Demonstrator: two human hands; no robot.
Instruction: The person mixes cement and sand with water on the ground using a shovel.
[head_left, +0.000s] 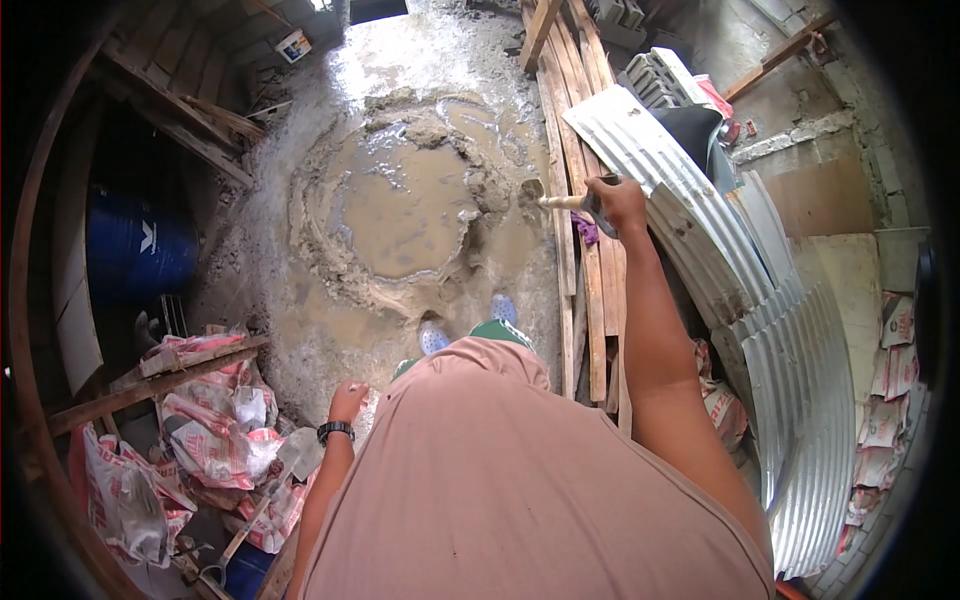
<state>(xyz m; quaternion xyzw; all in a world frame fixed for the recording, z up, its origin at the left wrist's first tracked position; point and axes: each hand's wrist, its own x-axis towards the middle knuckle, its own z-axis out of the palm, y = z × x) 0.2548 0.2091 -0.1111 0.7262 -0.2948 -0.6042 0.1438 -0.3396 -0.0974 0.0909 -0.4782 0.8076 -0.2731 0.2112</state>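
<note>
My right hand [621, 205] is closed around the dark grip at the top of a shovel [565, 202]. The pale shaft runs left from it, and its lower end reaches the muddy floor by a pool of wet cement mix [405, 215]. A raised ring of grey mortar surrounds the murky water in that pool. Low at my left side hangs my left hand [348, 401], wearing a black watch [335, 431]. It holds nothing that I can see, and its fingers look loosely apart. My feet, in light clogs [434, 336], stand at the near edge of the mix.
Long wooden planks [588, 260] lie along the right, beside corrugated metal sheets [700, 200]. Crumpled cement bags [215, 425] and another shovel [298, 452] are at lower left. A blue drum [140, 245] lies on the left. A white bucket [294, 46] stands at the back.
</note>
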